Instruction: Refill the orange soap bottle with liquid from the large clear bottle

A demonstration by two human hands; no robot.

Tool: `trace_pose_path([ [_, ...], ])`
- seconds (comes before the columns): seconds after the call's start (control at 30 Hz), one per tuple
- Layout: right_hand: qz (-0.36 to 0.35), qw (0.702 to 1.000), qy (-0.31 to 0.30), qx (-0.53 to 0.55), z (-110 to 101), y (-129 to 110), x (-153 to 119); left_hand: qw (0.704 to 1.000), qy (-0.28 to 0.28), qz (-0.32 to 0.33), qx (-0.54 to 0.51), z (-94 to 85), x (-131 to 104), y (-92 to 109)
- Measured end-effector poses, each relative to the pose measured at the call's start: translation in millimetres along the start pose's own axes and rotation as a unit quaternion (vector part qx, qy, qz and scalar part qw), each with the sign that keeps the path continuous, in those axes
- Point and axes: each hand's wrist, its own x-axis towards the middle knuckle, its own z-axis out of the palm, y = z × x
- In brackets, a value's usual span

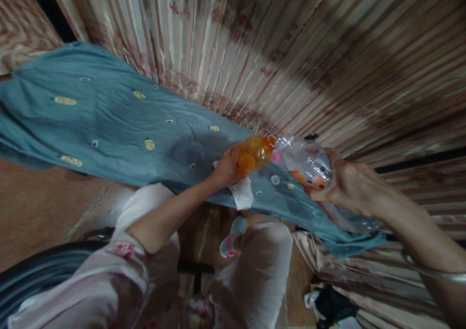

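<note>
My left hand (226, 166) is wrapped round a small orange bottle (255, 153), whose mouth points right. My right hand (344, 183) grips a large clear plastic bottle (304, 159) with orange and pink print, tilted so its neck points left. The two bottle mouths meet or overlap above the cloth; whether they touch is hard to tell. Below my left hand, a white tissue (242, 193) lies at the front edge of the blue-green cloth (174, 135). A small round whitish cap (275, 180) rests on the cloth under the bottles.
A pleated patterned curtain (225, 42) hangs behind the cloth-covered surface. My knees are close to its front edge. A black coiled or ringed object (47, 271) is at the lower left, and a black bag (333, 304) lies at the lower right.
</note>
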Motion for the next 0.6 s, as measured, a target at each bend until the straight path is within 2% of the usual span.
trace_pose_path([
  [0.33,0.005,1.0,0.002,0.005,-1.4,-0.6,0.1,1.0,0.009,0.005,0.005,3.2,-0.5,-4.0],
  [0.6,0.005,1.0,-0.004,-0.007,-1.3,0.5,0.7,1.0,0.007,0.004,0.011,1.0,0.3,1.4],
])
